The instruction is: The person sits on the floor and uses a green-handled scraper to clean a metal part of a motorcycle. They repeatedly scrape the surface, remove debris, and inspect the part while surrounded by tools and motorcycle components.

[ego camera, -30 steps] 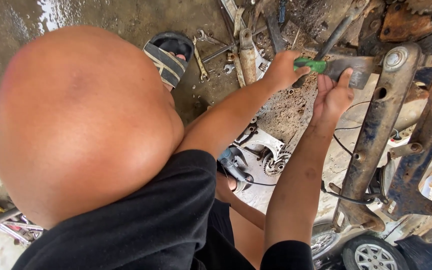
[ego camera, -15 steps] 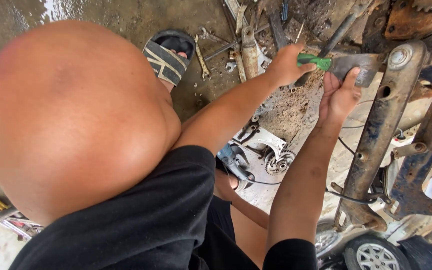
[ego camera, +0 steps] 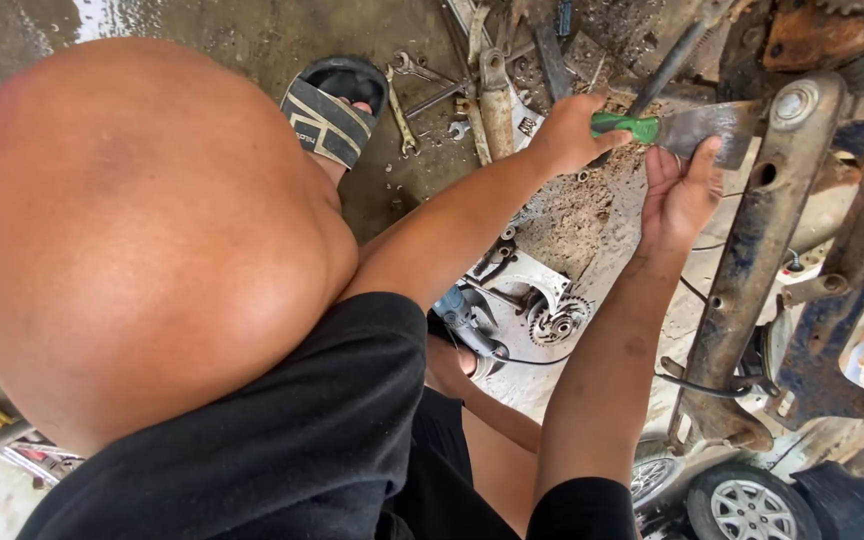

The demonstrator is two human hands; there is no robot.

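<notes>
Left hand [ego camera: 567, 135] grips green-handled scraper [ego camera: 687, 127], blade against rusty frame rail [ego camera: 762, 250]. Right hand [ego camera: 680, 192] flat under blade. Sandaled foot [ego camera: 332, 110] at 11 o'clock.

Both arms reach forward and up, bare from the short black sleeves down. The left hand [ego camera: 564, 130] is curled into a fist — fingers wrapped tight, knuckles up, wrist fairly straight. The right hand [ego camera: 680, 190] sits just beside it, palm open and facing away, fingers [ego camera: 697, 160] stretched upward and slightly spread — forearm rising steeply from the elbow at the bottom.
</notes>
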